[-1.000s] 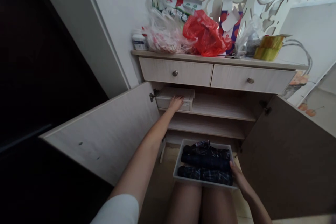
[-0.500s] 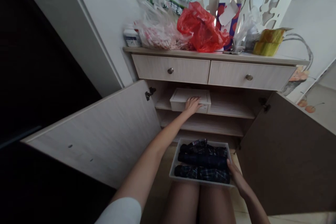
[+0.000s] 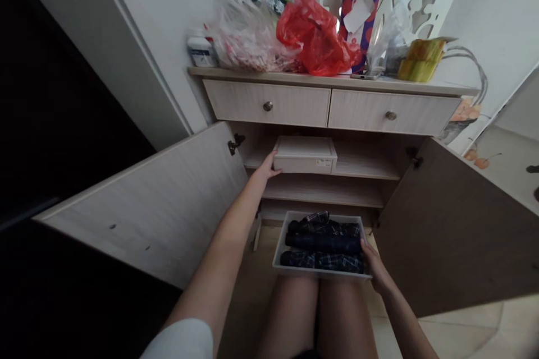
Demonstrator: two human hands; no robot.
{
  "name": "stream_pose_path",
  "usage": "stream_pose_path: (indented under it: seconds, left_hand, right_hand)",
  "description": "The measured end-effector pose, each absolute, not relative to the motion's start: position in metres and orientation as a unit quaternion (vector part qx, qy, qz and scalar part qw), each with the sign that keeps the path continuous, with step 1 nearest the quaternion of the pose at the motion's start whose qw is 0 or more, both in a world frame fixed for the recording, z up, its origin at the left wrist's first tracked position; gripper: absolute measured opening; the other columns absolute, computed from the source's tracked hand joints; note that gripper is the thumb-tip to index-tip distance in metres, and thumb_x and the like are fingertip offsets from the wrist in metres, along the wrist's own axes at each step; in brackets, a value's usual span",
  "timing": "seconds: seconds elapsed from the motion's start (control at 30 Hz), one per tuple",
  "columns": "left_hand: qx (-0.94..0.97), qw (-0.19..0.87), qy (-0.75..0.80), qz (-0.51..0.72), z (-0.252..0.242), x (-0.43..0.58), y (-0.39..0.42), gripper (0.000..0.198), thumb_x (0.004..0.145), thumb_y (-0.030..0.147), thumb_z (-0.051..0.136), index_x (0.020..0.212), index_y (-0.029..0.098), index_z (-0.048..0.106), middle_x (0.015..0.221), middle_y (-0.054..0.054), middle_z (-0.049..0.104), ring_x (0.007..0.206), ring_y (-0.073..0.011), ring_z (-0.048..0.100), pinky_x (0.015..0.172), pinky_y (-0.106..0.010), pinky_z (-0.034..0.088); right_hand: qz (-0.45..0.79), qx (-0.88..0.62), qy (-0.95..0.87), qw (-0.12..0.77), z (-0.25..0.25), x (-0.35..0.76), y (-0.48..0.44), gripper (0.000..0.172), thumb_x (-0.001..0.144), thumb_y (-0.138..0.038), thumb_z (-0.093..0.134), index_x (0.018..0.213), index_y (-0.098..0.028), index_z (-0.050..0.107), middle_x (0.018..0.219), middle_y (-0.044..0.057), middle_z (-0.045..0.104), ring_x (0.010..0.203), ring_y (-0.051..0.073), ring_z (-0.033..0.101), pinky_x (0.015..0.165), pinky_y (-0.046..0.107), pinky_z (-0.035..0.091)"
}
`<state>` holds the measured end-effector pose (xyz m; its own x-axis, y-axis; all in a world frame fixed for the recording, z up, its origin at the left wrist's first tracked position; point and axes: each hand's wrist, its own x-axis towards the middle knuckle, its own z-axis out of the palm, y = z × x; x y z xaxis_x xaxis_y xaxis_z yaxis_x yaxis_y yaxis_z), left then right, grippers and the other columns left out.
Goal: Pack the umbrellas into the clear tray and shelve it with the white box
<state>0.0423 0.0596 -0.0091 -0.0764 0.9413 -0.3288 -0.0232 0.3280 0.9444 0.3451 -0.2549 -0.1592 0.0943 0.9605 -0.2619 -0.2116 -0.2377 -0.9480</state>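
My left hand [image 3: 268, 166] rests against the left end of a white lidded box [image 3: 304, 164], thumb spread away from the fingers near its lower front corner. That box sits on the upper shelf [image 3: 370, 167] of an open cabinet. With my right hand [image 3: 376, 266] I grip the right side of a clear plastic bin [image 3: 322, 273], tilted over my knees; some of my fingers are hidden by its wall. Inside the bin lie rolled dark items, seemingly folded umbrellas: a plain navy one [image 3: 323, 243] between plaid ones [image 3: 339, 262].
The left cabinet door [image 3: 155, 207] and right door [image 3: 458, 224] stand swung outward on either side. Two closed drawers [image 3: 267, 104] run above the shelf. On the cabinet top are a red plastic bag [image 3: 318, 39], a clear bag [image 3: 248, 39], a white bottle [image 3: 201, 51] and a yellow package [image 3: 421, 60].
My left hand has slid from the front of the white box to its left end, uncovering a label on the front. My right hand keeps hold of the bin.
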Motion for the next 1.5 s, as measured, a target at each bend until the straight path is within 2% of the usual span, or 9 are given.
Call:
stream_pose_path:
  seconds: [0.1,0.2,0.37,0.53,0.73,0.83,1.03,1.33,1.5]
  left_hand:
    - [0.356,0.582,0.578,0.447,-0.005,0.027,0.04,0.048,0.087,0.054,0.057,0.125,0.023,0.056,0.108,-0.013,0.067,0.093,-0.0242,0.066,0.068,-0.033,0.059]
    - [0.32,0.591,0.572,0.47,-0.006,-0.007,0.01,0.036,0.09,0.043,0.054,0.119,0.022,0.059,0.094,-0.009,0.068,0.086,-0.0219,0.067,0.061,-0.028,0.058]
    - [0.303,0.59,0.552,0.506,-0.013,-0.067,-0.05,0.033,0.091,0.033,0.051,0.118,0.018,0.061,0.089,-0.008,0.068,0.075,-0.0196,0.066,0.056,-0.027,0.058]
    - [0.292,0.596,0.538,0.52,-0.023,-0.088,-0.102,0.031,0.09,0.03,0.051,0.116,0.017,0.063,0.086,-0.008,0.068,0.069,-0.0187,0.064,0.057,-0.027,0.059]
    - [0.302,0.601,0.52,0.527,-0.031,-0.078,-0.134,0.031,0.09,0.029,0.05,0.114,0.015,0.062,0.088,-0.008,0.069,0.068,-0.0179,0.064,0.056,-0.027,0.058]
    - [0.299,0.597,0.516,0.536,-0.03,-0.076,-0.139,0.031,0.089,0.028,0.051,0.114,0.014,0.062,0.092,-0.009,0.07,0.069,-0.0177,0.064,0.057,-0.027,0.058]
    - [0.285,0.597,0.518,0.542,-0.029,-0.08,-0.146,0.03,0.085,0.027,0.057,0.111,0.014,0.064,0.088,-0.008,0.069,0.067,-0.0178,0.063,0.057,-0.028,0.056]
    - [0.274,0.608,0.529,0.525,-0.035,-0.045,-0.166,0.029,0.089,0.029,0.053,0.111,0.014,0.063,0.082,-0.005,0.068,0.062,-0.0163,0.06,0.05,-0.026,0.053]
    - [0.264,0.62,0.515,0.53,-0.037,-0.021,-0.179,0.027,0.09,0.027,0.052,0.111,0.014,0.063,0.082,-0.005,0.069,0.064,-0.0162,0.061,0.051,-0.026,0.054]
  right_hand:
    - [0.563,-0.566,-0.311,0.515,-0.162,0.351,-0.261,0.088,0.067,-0.086,0.059,0.129,-0.024,0.066,0.12,0.009,0.071,0.123,0.036,0.059,0.104,0.051,0.047]
    - [0.542,-0.589,-0.309,0.513,-0.161,0.374,-0.273,0.084,0.068,-0.086,0.057,0.122,-0.024,0.07,0.107,0.009,0.075,0.108,0.037,0.068,0.093,0.051,0.054]
    - [0.52,-0.574,-0.282,0.567,-0.135,0.421,-0.283,0.073,0.072,-0.08,0.058,0.113,-0.021,0.072,0.096,0.011,0.077,0.098,0.035,0.072,0.081,0.049,0.06]
    - [0.468,-0.584,-0.277,0.603,-0.109,0.442,-0.265,0.065,0.069,-0.079,0.061,0.101,-0.024,0.072,0.091,0.011,0.077,0.095,0.034,0.073,0.075,0.046,0.062]
    - [0.427,-0.572,-0.269,0.646,-0.098,0.439,-0.238,0.065,0.071,-0.075,0.063,0.103,-0.02,0.069,0.098,0.011,0.076,0.095,0.032,0.073,0.076,0.044,0.062]
    - [0.43,-0.567,-0.275,0.646,-0.089,0.441,-0.234,0.055,0.073,-0.068,0.067,0.101,-0.021,0.07,0.097,0.009,0.077,0.095,0.031,0.073,0.075,0.042,0.062]
    - [0.514,-0.536,-0.246,0.622,-0.074,0.443,-0.237,0.036,0.081,-0.051,0.064,0.105,-0.024,0.069,0.1,0.007,0.077,0.096,0.029,0.073,0.076,0.042,0.063]
    - [0.562,-0.527,-0.292,0.567,-0.075,0.425,-0.228,0.038,0.084,-0.05,0.061,0.107,-0.021,0.069,0.111,0.01,0.075,0.109,0.03,0.069,0.089,0.042,0.059]
    - [0.559,-0.508,-0.31,0.577,-0.079,0.402,-0.219,0.039,0.085,-0.052,0.061,0.105,-0.02,0.069,0.106,0.009,0.076,0.108,0.031,0.07,0.09,0.044,0.059]
